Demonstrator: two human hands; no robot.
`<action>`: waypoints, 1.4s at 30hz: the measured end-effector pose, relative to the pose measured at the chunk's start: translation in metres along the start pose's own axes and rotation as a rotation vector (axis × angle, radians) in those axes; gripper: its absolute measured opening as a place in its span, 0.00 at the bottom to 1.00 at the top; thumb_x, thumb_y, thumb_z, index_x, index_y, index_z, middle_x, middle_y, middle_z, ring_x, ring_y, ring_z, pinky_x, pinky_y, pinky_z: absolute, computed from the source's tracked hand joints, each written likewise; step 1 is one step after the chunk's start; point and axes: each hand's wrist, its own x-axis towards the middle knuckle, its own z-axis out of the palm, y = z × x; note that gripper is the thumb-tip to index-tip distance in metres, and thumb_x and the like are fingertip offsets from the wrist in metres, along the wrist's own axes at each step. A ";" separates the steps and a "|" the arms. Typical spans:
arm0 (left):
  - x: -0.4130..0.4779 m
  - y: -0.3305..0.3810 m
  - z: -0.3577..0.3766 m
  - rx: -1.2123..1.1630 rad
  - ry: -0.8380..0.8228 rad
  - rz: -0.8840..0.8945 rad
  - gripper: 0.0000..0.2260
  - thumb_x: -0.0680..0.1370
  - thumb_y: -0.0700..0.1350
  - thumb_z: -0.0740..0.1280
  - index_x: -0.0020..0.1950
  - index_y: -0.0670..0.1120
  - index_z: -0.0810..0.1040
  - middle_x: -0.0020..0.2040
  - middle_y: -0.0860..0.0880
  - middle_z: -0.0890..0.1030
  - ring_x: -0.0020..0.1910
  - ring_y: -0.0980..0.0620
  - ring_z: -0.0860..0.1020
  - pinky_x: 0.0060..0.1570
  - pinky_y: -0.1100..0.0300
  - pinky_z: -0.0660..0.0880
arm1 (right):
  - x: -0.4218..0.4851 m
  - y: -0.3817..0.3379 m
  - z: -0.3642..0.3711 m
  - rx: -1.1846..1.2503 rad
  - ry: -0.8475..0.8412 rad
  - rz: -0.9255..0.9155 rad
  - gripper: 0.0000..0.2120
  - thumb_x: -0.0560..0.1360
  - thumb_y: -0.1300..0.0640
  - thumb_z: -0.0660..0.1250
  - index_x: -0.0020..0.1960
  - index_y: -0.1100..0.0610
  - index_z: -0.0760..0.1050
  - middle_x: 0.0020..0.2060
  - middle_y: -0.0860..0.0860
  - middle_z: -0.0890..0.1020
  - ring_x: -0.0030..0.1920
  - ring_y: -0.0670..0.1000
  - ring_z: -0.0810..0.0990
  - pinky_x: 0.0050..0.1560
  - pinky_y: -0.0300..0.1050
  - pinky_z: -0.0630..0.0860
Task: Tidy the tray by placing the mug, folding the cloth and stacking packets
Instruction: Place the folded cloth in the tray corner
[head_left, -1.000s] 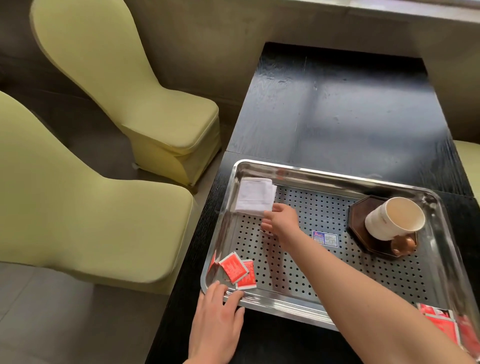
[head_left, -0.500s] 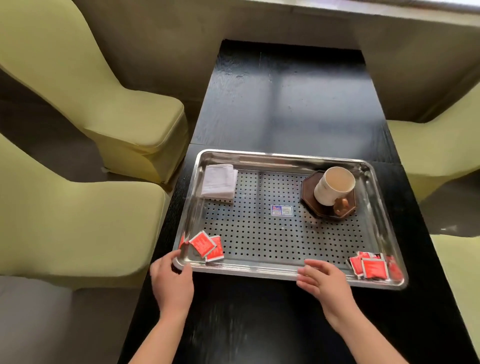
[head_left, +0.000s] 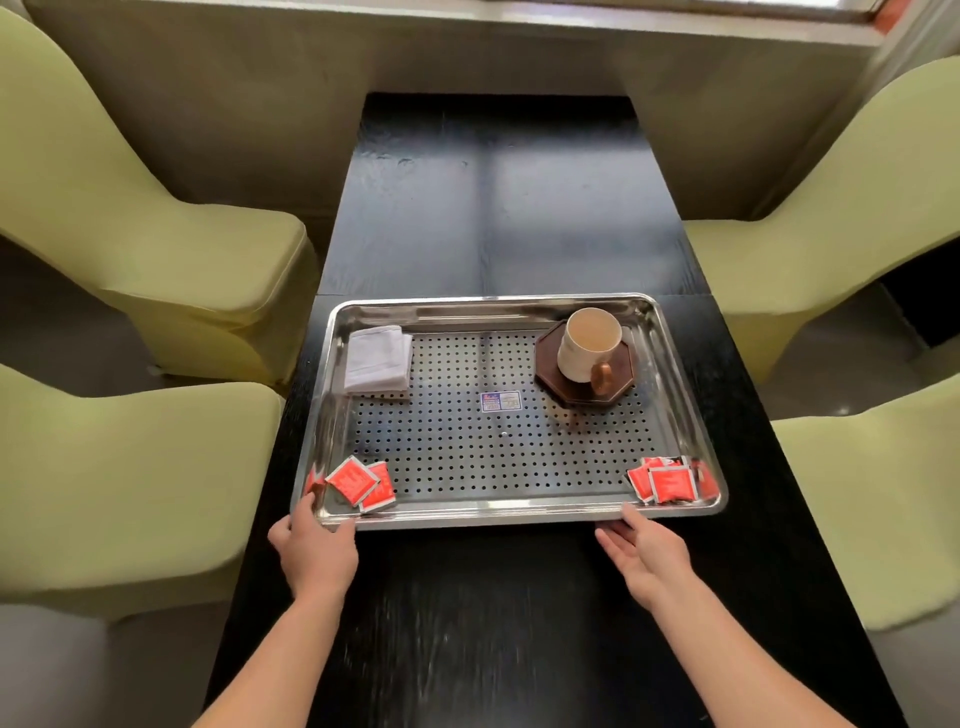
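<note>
A perforated steel tray (head_left: 483, 512) lies on the black table (head_left: 498, 208). A folded white cloth (head_left: 376, 359) sits in its far left corner. A cream mug (head_left: 587, 345) with a brown handle stands on a dark octagonal coaster (head_left: 621, 376) at the far right. Red packets lie in a small overlapping pile at the near left (head_left: 358, 480) and another at the near right (head_left: 670, 480). My left hand (head_left: 314, 545) touches the tray's near left corner, thumb on the rim. My right hand (head_left: 644, 553) is at the near rim, fingers apart, holding nothing.
Yellow-green covered chairs stand on both sides of the table, two at the left (head_left: 130, 208) and two at the right (head_left: 841, 208). A grey wall with a window ledge (head_left: 467, 15) closes the far end. A small sticker (head_left: 500, 401) marks the tray's middle.
My right hand left the cloth and drew back to the tray's near rim, then slid right. My left hand stayed at the near left corner. The view swung to centre the tray.
</note>
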 end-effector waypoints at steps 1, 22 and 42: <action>0.001 0.001 0.002 -0.070 0.016 -0.046 0.28 0.75 0.40 0.73 0.73 0.47 0.69 0.68 0.41 0.67 0.52 0.42 0.76 0.56 0.49 0.75 | 0.001 0.001 0.003 0.007 -0.005 -0.002 0.07 0.80 0.64 0.66 0.57 0.63 0.76 0.53 0.63 0.82 0.52 0.60 0.82 0.50 0.53 0.80; 0.023 -0.023 0.007 -0.559 0.093 -0.291 0.20 0.74 0.31 0.70 0.63 0.45 0.78 0.55 0.41 0.82 0.49 0.40 0.83 0.48 0.43 0.83 | 0.000 0.009 0.002 -0.045 0.114 -0.045 0.04 0.77 0.67 0.70 0.51 0.66 0.77 0.49 0.62 0.83 0.46 0.60 0.86 0.33 0.47 0.84; -0.029 -0.087 -0.024 -0.523 0.096 -0.308 0.22 0.75 0.32 0.71 0.67 0.46 0.75 0.54 0.43 0.83 0.49 0.41 0.84 0.51 0.42 0.82 | -0.042 0.059 -0.054 -0.031 0.105 -0.016 0.04 0.78 0.68 0.68 0.52 0.67 0.77 0.51 0.64 0.83 0.48 0.62 0.84 0.40 0.52 0.83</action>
